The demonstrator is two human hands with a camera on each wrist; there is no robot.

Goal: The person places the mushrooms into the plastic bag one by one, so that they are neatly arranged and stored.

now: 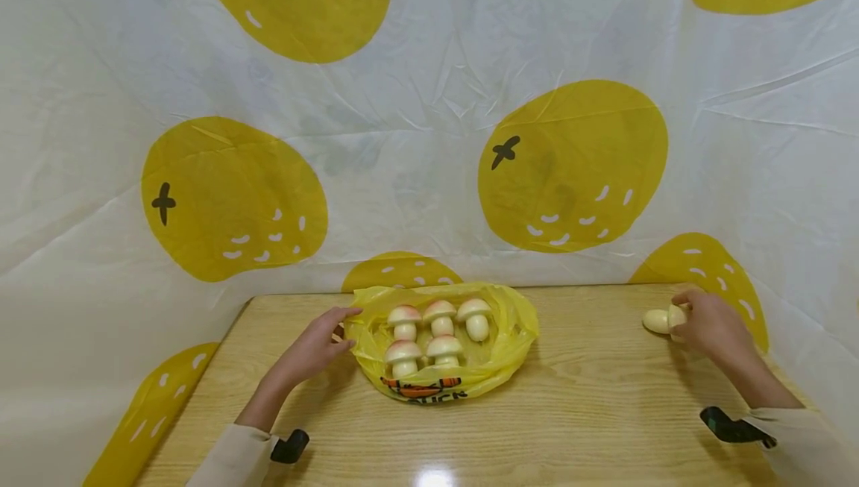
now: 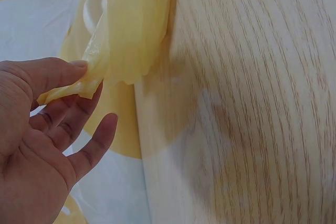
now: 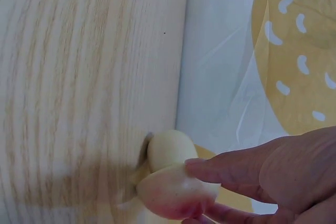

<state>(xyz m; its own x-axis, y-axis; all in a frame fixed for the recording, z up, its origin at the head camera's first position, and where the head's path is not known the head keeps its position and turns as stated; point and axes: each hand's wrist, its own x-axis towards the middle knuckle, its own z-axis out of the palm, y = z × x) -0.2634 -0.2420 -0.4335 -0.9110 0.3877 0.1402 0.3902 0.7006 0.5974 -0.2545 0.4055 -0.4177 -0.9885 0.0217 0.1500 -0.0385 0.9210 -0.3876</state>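
A yellow plastic bag [image 1: 517, 330] lies spread on the table with its mouth turned up. Inside it sit several toy mushrooms [image 1: 441, 317] with pale stems and pinkish caps. My left hand [image 1: 322, 345] pinches the bag's left edge between thumb and fingers, as the bag rim [image 2: 131, 30] in the left wrist view shows. Off to the right, my right hand [image 1: 714, 327] grips another mushroom [image 3: 173, 190] by its cap, thumb on one side and fingers beneath. The stem of this mushroom points left in the head view. Whether it touches the table I cannot tell.
The wooden table [image 1: 577, 412] carries the bag near its back edge. Behind and beside it hangs a white cloth [image 1: 403, 196] printed with large yellow fruit. A black wrist device [image 1: 290, 447] is on the left wrist, and another black device [image 1: 731, 426] is on the right.
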